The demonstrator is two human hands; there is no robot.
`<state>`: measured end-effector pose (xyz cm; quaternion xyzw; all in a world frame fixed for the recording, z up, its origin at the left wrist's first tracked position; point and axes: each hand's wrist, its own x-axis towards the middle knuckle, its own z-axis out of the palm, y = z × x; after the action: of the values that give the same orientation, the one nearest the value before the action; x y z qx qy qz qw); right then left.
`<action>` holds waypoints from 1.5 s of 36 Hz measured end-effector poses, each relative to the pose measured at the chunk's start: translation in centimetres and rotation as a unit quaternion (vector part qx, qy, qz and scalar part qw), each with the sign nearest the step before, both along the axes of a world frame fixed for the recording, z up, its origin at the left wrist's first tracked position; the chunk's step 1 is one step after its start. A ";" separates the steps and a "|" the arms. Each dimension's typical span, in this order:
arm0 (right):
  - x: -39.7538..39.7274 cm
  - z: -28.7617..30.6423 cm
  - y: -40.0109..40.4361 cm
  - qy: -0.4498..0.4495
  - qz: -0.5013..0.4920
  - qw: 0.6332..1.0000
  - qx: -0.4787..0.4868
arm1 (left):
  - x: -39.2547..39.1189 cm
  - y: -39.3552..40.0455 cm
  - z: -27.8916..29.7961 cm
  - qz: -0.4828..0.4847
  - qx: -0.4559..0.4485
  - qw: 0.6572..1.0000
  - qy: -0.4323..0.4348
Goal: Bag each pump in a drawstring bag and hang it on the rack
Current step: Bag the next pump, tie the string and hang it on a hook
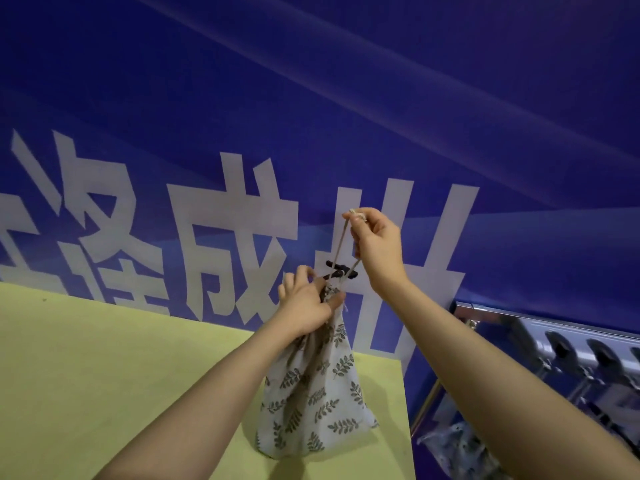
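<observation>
A white drawstring bag [322, 403] with a grey leaf print stands on the yellow-green table [104, 375]. A black pump handle [341, 270] sticks out of its gathered neck. My left hand [308, 306] grips the bunched neck of the bag. My right hand [375, 244] is raised above it and pinches the end of the beige drawstring [344, 244], which runs taut down to the neck. The pump's body is hidden inside the bag.
A silver rack [571, 344] with a row of hooks stands at the right, below table height. Another leaf-print bag [457, 445] hangs under it. A blue banner [311, 98] with large white characters fills the background behind the table.
</observation>
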<state>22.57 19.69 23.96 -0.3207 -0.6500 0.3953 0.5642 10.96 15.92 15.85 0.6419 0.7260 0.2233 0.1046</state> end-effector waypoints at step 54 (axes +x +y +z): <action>33.4 0.0 -11.4 0.104 -0.026 0.994 0.019 | 34.3 -9.5 -1.8 -0.031 0.134 0.979 0.150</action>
<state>55.97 8.30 23.92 -0.2833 -0.5867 0.3995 0.6449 45.26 6.39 14.10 0.6987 0.6767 0.2159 -0.0853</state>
